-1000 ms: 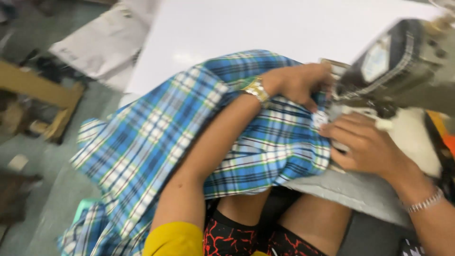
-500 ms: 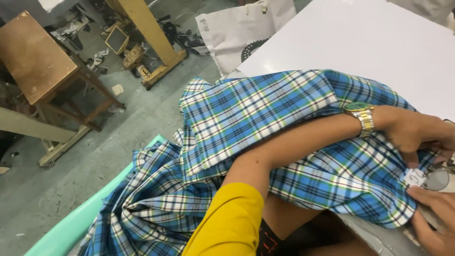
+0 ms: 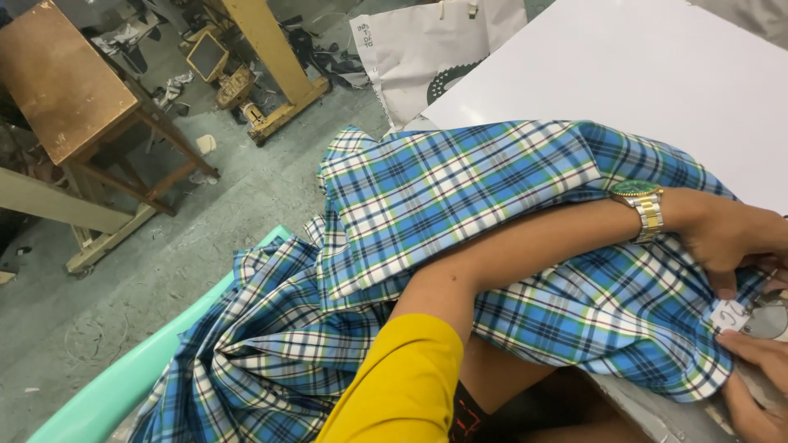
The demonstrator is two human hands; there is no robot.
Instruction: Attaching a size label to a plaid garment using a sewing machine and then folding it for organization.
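Observation:
A blue, white and green plaid cloth [image 3: 460, 213] lies over the edge of a white table [image 3: 640, 74] and spills down to my lap. My left hand [image 3: 735, 238], with a gold and green wristwatch [image 3: 644, 205] on the wrist, presses down on the cloth at the far right. My right hand [image 3: 759, 381] sits at the bottom right corner, fingers on the cloth beside a small white label [image 3: 728, 316]. A grey metal part of a sewing machine [image 3: 771, 320] shows at the right edge, mostly cut off.
A pale green plastic tub [image 3: 123, 385] holds the hanging plaid cloth at the lower left. On the concrete floor stand a brown wooden stool [image 3: 66, 82], a yellow wooden frame [image 3: 263, 57] and a white paper bag [image 3: 427, 49].
The view has swung left and down, away from the sewing machine toward the floor. Both hands stay on the cloth near the label, now at the right edge.

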